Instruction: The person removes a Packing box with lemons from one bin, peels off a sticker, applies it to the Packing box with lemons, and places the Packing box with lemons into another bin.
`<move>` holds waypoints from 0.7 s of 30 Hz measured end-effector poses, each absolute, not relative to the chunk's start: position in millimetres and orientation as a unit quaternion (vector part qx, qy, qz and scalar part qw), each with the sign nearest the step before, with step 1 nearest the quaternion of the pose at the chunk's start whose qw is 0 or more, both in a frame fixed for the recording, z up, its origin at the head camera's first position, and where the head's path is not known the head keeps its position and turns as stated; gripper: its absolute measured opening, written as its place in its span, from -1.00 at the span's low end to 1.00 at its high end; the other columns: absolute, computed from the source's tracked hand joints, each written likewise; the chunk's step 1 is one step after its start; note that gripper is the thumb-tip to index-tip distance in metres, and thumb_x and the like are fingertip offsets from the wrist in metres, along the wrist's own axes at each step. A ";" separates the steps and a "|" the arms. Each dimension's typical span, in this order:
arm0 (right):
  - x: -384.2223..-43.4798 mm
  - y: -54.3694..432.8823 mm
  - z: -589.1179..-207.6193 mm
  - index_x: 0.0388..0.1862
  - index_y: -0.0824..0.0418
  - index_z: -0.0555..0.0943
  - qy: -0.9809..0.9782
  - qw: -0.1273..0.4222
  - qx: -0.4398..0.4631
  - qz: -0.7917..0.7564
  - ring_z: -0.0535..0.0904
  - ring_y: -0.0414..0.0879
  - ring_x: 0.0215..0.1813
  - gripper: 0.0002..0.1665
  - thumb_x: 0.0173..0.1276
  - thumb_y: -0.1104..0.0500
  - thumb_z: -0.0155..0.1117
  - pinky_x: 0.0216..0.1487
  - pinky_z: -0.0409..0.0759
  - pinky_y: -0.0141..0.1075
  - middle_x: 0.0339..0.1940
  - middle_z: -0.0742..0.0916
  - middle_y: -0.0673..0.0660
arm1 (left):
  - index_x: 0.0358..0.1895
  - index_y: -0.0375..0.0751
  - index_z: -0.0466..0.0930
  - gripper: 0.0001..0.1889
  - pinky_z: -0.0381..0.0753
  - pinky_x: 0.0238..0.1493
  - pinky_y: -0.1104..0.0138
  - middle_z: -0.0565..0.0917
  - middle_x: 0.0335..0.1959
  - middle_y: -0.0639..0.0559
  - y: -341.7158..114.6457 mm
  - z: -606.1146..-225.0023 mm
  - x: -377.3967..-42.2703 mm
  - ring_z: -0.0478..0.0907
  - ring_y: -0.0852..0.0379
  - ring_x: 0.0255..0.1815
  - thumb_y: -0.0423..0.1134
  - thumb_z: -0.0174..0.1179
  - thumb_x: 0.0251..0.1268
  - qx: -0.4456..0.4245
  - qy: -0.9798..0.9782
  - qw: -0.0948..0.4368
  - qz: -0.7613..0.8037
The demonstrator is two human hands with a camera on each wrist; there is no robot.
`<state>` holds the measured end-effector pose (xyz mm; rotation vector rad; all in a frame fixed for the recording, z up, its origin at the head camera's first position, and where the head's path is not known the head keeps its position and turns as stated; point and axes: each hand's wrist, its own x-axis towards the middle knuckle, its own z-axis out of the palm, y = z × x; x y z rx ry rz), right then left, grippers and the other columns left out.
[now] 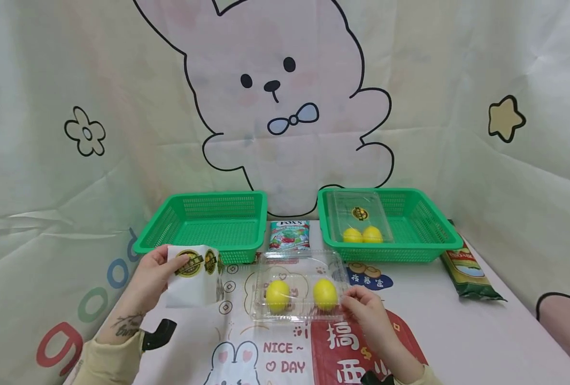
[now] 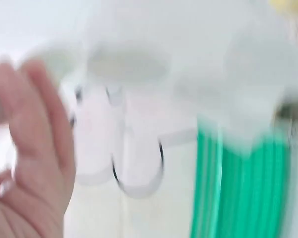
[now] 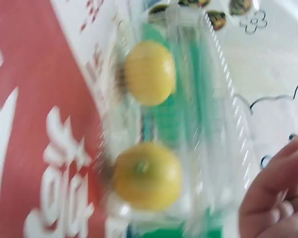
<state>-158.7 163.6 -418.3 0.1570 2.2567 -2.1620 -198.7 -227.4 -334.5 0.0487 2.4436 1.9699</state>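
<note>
My left hand holds a white sheet of round black-and-gold stickers by its left edge, thumb on the front. In the left wrist view the sheet is blurred beside my fingers. A clear plastic box, its lid down, stands on the table with two lemons inside. At the box's right front corner is my right hand, its fingers loosely bent. In the right wrist view this hand appears beside the box, with nothing visible in its fingers; contact with the box is unclear.
Two green baskets stand at the back, one left and one right. A stickered clear box with lemons leans in the right basket. Between them lies a candy bag; a green packet lies far right.
</note>
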 end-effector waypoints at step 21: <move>-133.4 77.7 -397.3 -0.13 0.15 0.58 0.712 -0.146 -0.358 -0.585 0.54 -0.15 -0.20 -0.74 0.18 0.21 0.33 -0.23 0.64 -0.33 -0.22 0.65 0.05 | -0.32 -0.46 0.43 -0.81 0.56 -0.41 0.49 0.59 -0.41 0.12 -77.1 -385.4 -127.8 0.52 0.29 -0.40 -0.45 0.25 0.08 0.111 0.670 -0.068 0.731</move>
